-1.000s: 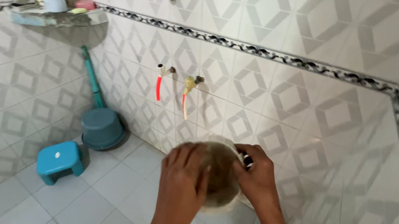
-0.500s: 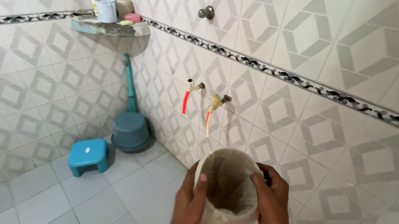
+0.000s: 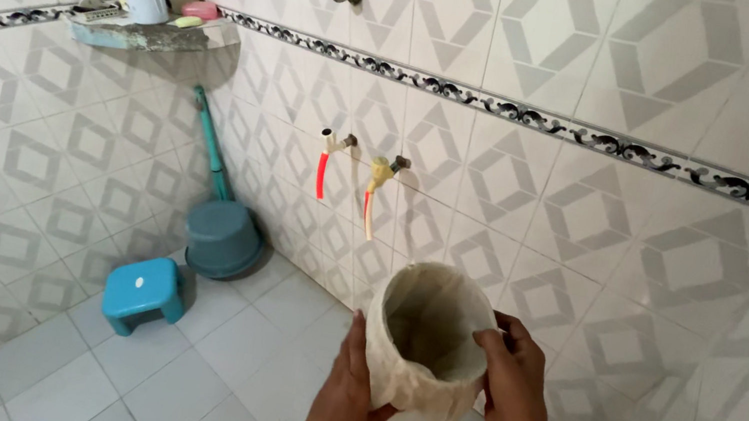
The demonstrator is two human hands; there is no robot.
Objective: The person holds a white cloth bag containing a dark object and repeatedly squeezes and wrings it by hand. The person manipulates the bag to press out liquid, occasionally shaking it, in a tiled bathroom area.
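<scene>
Between two hands [image 3: 355, 390], one cloth-covered container [image 3: 426, 336]

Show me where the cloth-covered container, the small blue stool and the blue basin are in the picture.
cloth-covered container [image 3: 413, 374]: head view, on its cloth-wrapped outer side.
small blue stool [image 3: 142, 284]: head view, on its flat seat top.
blue basin [image 3: 221, 238]: head view, on its rounded outer wall.

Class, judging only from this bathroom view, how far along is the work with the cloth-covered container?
Done: a beige cloth already lines the round container and drapes over its rim.
In hand: the left hand grips the side and the right hand pinches the cloth at the rim.
Left: the inside looks empty, and both wall taps appear dry, well apart from the container.
</scene>
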